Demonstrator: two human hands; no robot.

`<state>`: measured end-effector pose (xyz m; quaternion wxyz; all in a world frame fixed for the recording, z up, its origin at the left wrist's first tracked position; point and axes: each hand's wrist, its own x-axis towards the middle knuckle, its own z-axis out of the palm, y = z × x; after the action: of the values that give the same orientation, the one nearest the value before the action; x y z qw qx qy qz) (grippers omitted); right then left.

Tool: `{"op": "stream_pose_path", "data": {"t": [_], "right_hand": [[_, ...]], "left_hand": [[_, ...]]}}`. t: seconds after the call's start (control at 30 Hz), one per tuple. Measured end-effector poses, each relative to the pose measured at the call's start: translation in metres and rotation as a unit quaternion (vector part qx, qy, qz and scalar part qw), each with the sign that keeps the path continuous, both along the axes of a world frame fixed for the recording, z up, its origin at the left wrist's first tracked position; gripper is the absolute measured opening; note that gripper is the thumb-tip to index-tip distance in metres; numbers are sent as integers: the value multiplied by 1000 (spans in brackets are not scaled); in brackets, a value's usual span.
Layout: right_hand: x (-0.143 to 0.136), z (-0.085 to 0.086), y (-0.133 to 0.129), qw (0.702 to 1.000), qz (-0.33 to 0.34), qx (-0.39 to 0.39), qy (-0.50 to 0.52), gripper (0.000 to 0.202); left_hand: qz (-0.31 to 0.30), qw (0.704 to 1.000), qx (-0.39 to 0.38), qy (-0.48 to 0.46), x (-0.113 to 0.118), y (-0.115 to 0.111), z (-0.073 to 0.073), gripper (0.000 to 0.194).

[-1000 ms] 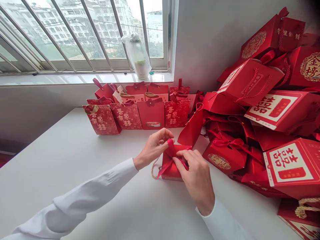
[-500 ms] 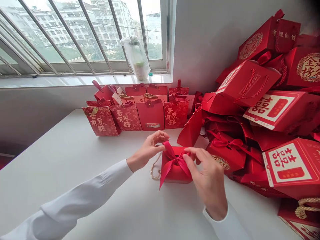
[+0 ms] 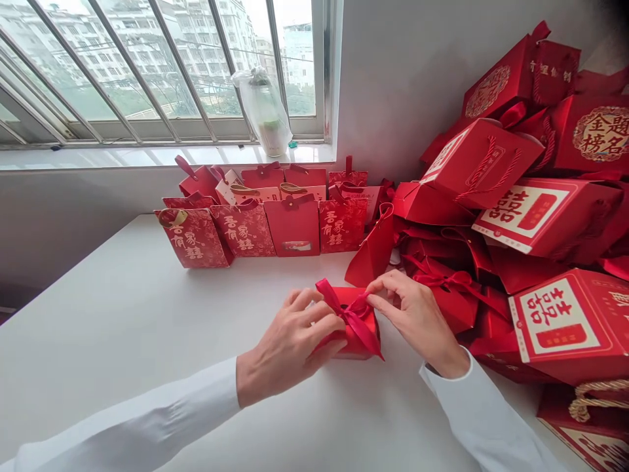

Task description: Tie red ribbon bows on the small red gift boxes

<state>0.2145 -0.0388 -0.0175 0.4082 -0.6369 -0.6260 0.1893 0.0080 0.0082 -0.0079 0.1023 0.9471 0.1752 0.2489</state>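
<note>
A small red box (image 3: 351, 349) stands on the white table (image 3: 206, 314), with a red ribbon bow (image 3: 361, 324) on its top. My left hand (image 3: 295, 337) is at the box's left side, its fingers curled over the left part of the bow; what its fingertips grip is hidden. On the right, my right hand (image 3: 415, 314) pinches the bow's right loop between thumb and forefinger. One ribbon tail hangs over the front right of the box.
Several red gift boxes (image 3: 297, 226) stand in rows toward the wall. A big heap of red boxes (image 3: 496, 164) fills the right side. A plastic-wrapped jar (image 3: 270, 128) is on the sill of the barred window.
My left hand has moved from the bow's upper left down to the box's front left, covering the left tail and the cord. My right hand has shifted up and right, still at the loop.
</note>
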Motion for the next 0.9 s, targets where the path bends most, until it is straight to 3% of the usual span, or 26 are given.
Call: {"op": "stream_pose_path", "data": {"t": [0.2,0.33,0.4,0.57,0.67,0.9], "right_hand": [[5,-1,-5,980,63,-68,179,17],[5,-6,-5,974,70,-59,208,13],[3,-7,-4,979,58,-45,191,11],[-11,-3,-4,999,-13,42,30,12],[-19,-4,-4,996,-45,81,18,12],[-22,-12,0,994,-61,86,5,16]], "left_hand": [[-56,990,130,12,-7,4,-3,11],[-66,984,162,26,-10,7,-2,15],[-70,984,161,29,-10,7,-2,16],[-75,983,163,31,-10,8,-2,17],[-78,984,158,34,-10,9,-3,17],[-89,984,147,41,-10,11,-6,18]]}}
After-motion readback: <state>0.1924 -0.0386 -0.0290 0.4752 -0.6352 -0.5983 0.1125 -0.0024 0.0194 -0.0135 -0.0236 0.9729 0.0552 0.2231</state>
